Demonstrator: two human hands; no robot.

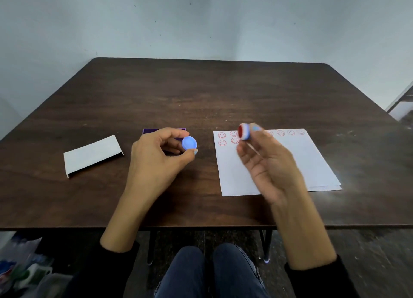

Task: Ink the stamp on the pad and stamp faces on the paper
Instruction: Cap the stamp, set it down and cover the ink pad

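My right hand (266,163) holds a small round stamp (244,131) at its fingertips, lifted above the paper's upper left, its red inked face turned to the left. The white paper (312,161) lies on the table's right half with several red smiley faces in two rows along its top edge. My left hand (154,156) pinches a round blue cap (189,143) between thumb and fingers, above a purple box (149,131) that it mostly hides. I cannot tell whether an ink pad sits in that box.
A flat white cardboard sleeve (92,155) lies on the dark wooden table (201,96) at the left. My knees show below the table's front edge. Bags and bottles (24,268) sit on the floor at the lower left.
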